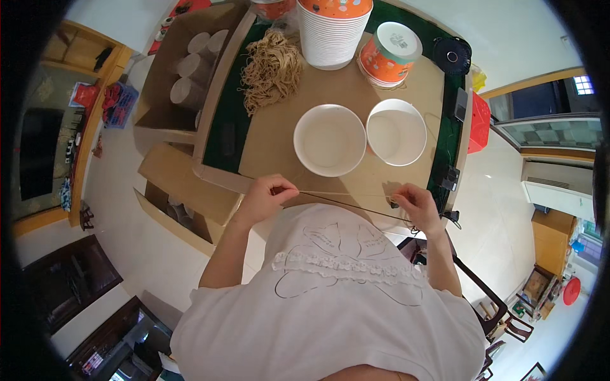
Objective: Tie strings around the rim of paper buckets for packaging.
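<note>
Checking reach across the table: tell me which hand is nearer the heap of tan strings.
Left. The left hand sits below the heap of tan strings, on the same side of the table. The right hand is farther off, past both white bowls, pinching the other end of a taut string.

Tall stack of white paper tubs [330, 38] at far edge of table [273, 136], orange lid w/ pale dots on top. Just right of it, orange tub [389, 54] tilted on its side, white round label end facing up, sitting on a few more of same. Two open white paper bowls [330, 140] [396, 132] mid-table, side by side, touching or nearly. Big open cardboard box [181, 70] left of table, brown, w/ paper rolls inside. Second cardboard box [181, 197] below it, flaps open. Dark screen [38, 152] far left by wall.
</note>
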